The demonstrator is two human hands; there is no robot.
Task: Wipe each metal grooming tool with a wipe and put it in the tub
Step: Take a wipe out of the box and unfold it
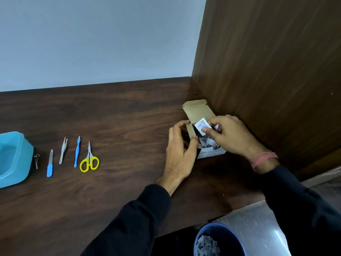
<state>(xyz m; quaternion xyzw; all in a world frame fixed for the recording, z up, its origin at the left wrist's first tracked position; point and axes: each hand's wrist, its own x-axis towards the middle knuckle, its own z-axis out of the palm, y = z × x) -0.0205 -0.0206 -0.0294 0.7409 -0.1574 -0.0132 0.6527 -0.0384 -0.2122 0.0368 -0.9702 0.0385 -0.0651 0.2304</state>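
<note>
Wipe sachet (pixel 203 126), white with small dark print, stands half out of the open cardboard box (pixel 201 133), pinched at its lower corner between the thumb and fingertips of the right hand (pixel 230 135). More sachets fill the box just below that pinch. The box's tan lid flap stands up on the far side of the grip, close to the brown wood-grain side panel (pixel 267 71) that rises just beyond the right hand. The left hand (pixel 180 150) grips the box's near-left corner, its thumb curled over the box's front face and its fingers wrapped round the left side flap, so both hands are closed on something and sit just beside each other with the box between them. A band of pink thread (pixel 263 159) circles the right wrist, and both arms wear black sleeves.

Well apart from the grip, toward the left along the dark wooden tabletop (pixel 120 117), the metal grooming tools lie in a row. Nearest the hands are yellow-handled scissors (pixel 89 161), then a blue-handled cuticle pusher (pixel 77 152), silver tweezers (pixel 63 150), a blue-handled nail file (pixel 50 164) and a small nail clipper (pixel 36 160). The clipper lies just beside the light blue tub (pixel 16 159), which is farthest from the grip, at the left edge of view. Below the right forearm, off the table's edge, a dark blue bin (pixel 217 241) holds grey scraps.
</note>
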